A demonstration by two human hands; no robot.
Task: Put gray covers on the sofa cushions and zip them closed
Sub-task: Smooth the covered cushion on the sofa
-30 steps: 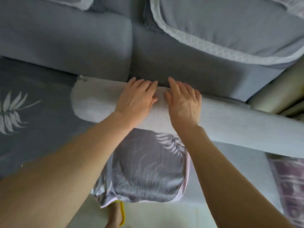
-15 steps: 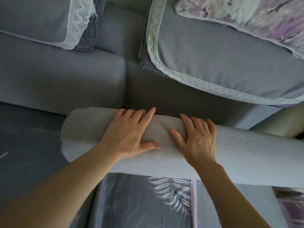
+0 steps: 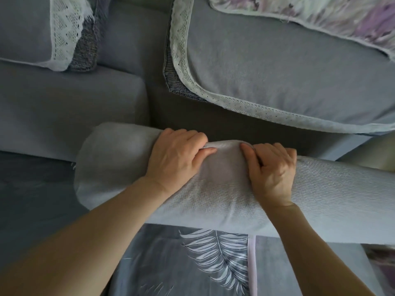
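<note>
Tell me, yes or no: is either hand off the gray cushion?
No: the left hand and right hand both pinch the cover on the cushion.

The long cushion [image 3: 119,167] is pale gray, its cover showing a fine ribbed weave of lighter lines toward its right end. The sofa [image 3: 64,112] beneath is a flat mid gray-blue, darker in the gap between its seats. A gray throw [image 3: 277,67] on the right seat has a white lace border with a small diamond openwork pattern; a second lace-edged throw [image 3: 32,28] at the sofa's upper left corner matches it. A pillow [image 3: 320,16] at the upper right edge is printed in washed purple, white and pale green. The cloth [image 3: 192,263] at the near edge is dark gray with white feather-like leaves and a pale pink band.
</note>
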